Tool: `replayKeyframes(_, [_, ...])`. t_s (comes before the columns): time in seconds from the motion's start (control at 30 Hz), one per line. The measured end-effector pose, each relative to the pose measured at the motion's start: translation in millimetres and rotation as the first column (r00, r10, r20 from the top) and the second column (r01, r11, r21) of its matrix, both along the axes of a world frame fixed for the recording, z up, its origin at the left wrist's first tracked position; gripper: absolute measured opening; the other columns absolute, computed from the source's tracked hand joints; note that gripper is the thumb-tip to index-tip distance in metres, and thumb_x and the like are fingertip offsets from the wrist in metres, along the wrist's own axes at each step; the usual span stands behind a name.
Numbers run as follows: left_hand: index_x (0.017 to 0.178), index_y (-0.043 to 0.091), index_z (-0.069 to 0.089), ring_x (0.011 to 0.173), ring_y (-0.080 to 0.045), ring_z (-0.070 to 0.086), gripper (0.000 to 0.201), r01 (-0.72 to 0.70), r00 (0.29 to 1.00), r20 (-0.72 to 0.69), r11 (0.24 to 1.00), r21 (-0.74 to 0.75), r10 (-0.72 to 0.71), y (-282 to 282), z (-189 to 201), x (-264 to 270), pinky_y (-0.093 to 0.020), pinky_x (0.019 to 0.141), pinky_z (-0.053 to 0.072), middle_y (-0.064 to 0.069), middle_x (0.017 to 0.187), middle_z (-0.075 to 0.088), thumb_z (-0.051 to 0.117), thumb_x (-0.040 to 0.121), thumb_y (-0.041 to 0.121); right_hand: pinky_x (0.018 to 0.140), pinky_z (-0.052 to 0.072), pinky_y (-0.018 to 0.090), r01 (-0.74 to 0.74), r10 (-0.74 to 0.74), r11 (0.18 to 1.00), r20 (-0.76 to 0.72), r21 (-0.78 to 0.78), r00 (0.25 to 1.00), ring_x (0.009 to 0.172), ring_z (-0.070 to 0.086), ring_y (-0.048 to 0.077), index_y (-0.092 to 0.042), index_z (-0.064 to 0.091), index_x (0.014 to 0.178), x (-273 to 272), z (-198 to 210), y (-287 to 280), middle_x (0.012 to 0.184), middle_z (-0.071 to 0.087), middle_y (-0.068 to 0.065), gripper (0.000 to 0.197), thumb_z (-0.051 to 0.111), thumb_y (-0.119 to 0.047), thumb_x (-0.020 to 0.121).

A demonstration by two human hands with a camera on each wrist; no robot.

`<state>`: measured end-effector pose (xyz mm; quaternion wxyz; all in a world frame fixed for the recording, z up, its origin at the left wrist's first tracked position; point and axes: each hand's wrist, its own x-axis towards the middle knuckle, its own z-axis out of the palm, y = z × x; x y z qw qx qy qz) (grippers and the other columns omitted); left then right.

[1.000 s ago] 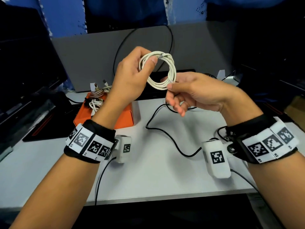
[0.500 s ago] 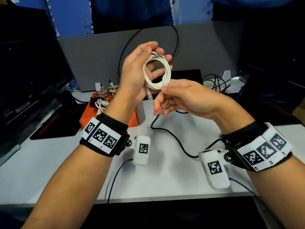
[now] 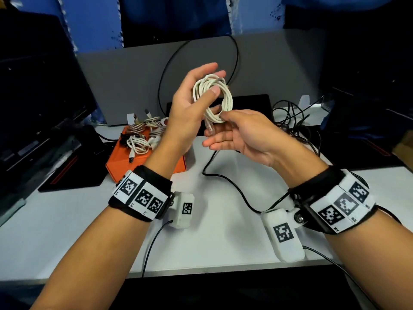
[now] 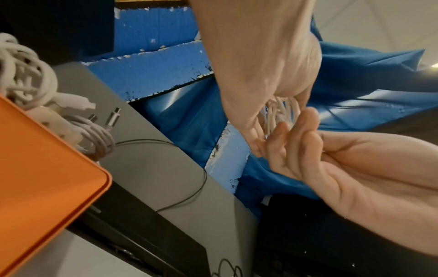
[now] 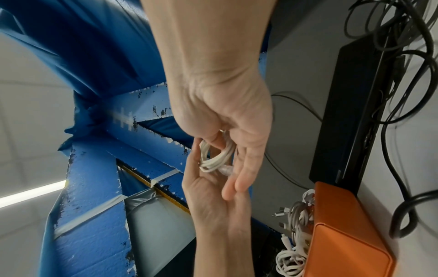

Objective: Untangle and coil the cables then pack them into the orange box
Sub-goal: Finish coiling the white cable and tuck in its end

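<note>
Both my hands are up above the tabletop, meeting around one coil of white cable. My left hand has the grip on it: the thumb presses across the loops from the front while the fingers stand nearly straight behind them, so the coil is pinched upright between thumb and fingers. My right hand sits just below and to the right, palm turned up, fingers loosely extended; its thumb and forefinger nip the bottom of the coil, where a clear plug hangs down from the loops. From the right wrist view the same coil shows between the two palms, the plug end lying against my right fingers.

The orange box stands on the tabletop to the left, behind my left forearm and well apart from the coil. Several white and silver-braided cables lie heaped in and over its top, with some plugs sticking past the edge; in the left wrist view they bulge over its rim.

One black cable snakes across the tabletop between my arms. More black cables lie tangled at the far right, beside a flat black device in front of a grey panel.
</note>
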<state>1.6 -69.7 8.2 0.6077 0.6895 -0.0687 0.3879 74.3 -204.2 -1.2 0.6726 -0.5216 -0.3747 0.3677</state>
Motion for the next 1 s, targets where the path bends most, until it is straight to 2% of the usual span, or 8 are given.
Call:
replayKeyframes(0.17, [0.104, 0.009, 0.059, 0.084, -0.034, 0.071, 0.023, -0.133, 0.99, -0.068, 0.97, -0.205, 0.122, -2.6, 17.3, 8.5, -0.035, 0.061, 0.054, -0.014, 0.094, 0.07, 0.036, 0.103, 0.003, 0.071, 0.059, 0.034, -0.105, 0.107, 0.994, -0.027, 0.042, 0.994, 0.071, 0.065, 0.022, -0.004, 0.06, 0.116, -5.7, -5.8, 3.8, 0.086, 0.061, 0.009, 0.023, 0.041, -0.017, 0.112])
replayKeyframes(0.27, [0.104, 0.007, 0.06, 0.087, -0.037, 0.071, 0.021, -0.043, 0.988, -0.156, 0.951, -0.305, -0.005, 7.2, 16.4, 10.5, -0.041, 0.072, 0.056, -0.016, 0.095, 0.072, 0.039, 0.103, 0.005, 0.067, 0.059, 0.031, -0.102, 0.106, 0.993, -0.085, 0.055, 0.991, 0.071, 0.064, 0.022, -0.002, 0.058, 0.123, -4.4, -6.1, 5.4, 0.086, 0.062, 0.01, 0.025, 0.046, -0.018, 0.11])
replayKeyframes(0.37, [0.117, 0.008, 0.064, 0.103, -0.037, 0.07, 0.023, 0.038, 0.96, -0.267, 0.981, -0.19, -0.089, 20.0, 11.6, 5.7, -0.046, 0.084, 0.057, -0.02, 0.115, 0.071, 0.046, 0.106, 0.017, 0.068, 0.058, 0.032, -0.043, 0.043, 0.999, -0.128, 0.004, 0.991, 0.07, 0.068, 0.023, -0.002, 0.062, 0.11, -0.8, -7.7, 6.5, 0.087, 0.062, 0.013, 0.025, 0.048, -0.023, 0.109])
replayKeyframes(0.47, [0.132, 0.02, 0.061, 0.106, -0.028, 0.072, 0.03, -0.026, 0.927, -0.369, 0.996, 0.091, 0.058, 26.5, 11.6, -1.5, -0.045, 0.083, 0.061, -0.01, 0.13, 0.067, 0.059, 0.104, 0.028, 0.07, 0.06, 0.033, 0.045, -0.047, 0.999, -0.164, -0.015, 0.985, 0.073, 0.072, 0.026, -0.011, 0.068, 0.1, 4.6, -10.7, 8.1, 0.088, 0.06, 0.013, 0.027, 0.048, -0.027, 0.109])
replayKeyframes(0.57, [0.128, 0.017, 0.063, 0.087, -0.023, 0.074, 0.029, -0.138, 0.898, -0.381, 0.963, 0.231, 0.22, 29.3, 14.7, -6.9, -0.042, 0.073, 0.063, -0.011, 0.115, 0.072, 0.067, 0.1, 0.021, 0.072, 0.06, 0.034, 0.076, -0.08, 0.997, -0.149, -0.032, 0.986, 0.079, 0.076, 0.029, -0.008, 0.067, 0.1, 7.6, -13.1, 10.1, 0.089, 0.061, 0.015, 0.031, 0.05, -0.032, 0.108])
replayKeyframes(0.77, [0.121, 0.009, 0.067, 0.072, -0.018, 0.074, 0.023, -0.203, 0.848, -0.431, 0.941, 0.272, 0.308, 33.9, 23.6, -6.0, -0.026, 0.057, 0.057, -0.019, 0.111, 0.073, 0.065, 0.099, 0.007, 0.079, 0.059, 0.037, 0.037, -0.05, 0.99, -0.091, -0.133, 0.995, 0.099, 0.077, 0.035, -0.008, 0.065, 0.127, 11.8, -17.7, 13.7, 0.107, 0.07, 0.017, 0.054, 0.042, -0.053, 0.107])
replayKeyframes(0.87, [0.122, 0.007, 0.066, 0.073, -0.019, 0.074, 0.023, -0.174, 0.834, -0.473, 0.95, 0.26, 0.282, 37.1, 22.8, -2.2, -0.032, 0.062, 0.062, -0.02, 0.113, 0.072, 0.066, 0.098, 0.007, 0.091, 0.058, 0.041, 0.036, -0.053, 0.989, -0.123, -0.14, 0.991, 0.102, 0.076, 0.035, -0.01, 0.062, 0.133, 16.8, -21.3, 14.7, 0.114, 0.073, 0.02, 0.055, 0.039, -0.054, 0.108])
replayKeyframes(1.0, [0.122, 0.011, 0.067, 0.085, -0.024, 0.074, 0.023, -0.134, 0.787, -0.555, 0.953, 0.273, 0.27, 40.6, 22.4, 4.9, -0.047, 0.076, 0.065, -0.017, 0.117, 0.072, 0.066, 0.099, 0.012, 0.097, 0.058, 0.042, 0.067, -0.083, 0.993, -0.162, -0.101, 0.983, 0.103, 0.076, 0.036, -0.008, 0.068, 0.116, 18.6, -25.4, 15.1, 0.11, 0.074, 0.02, 0.036, 0.043, -0.033, 0.111])
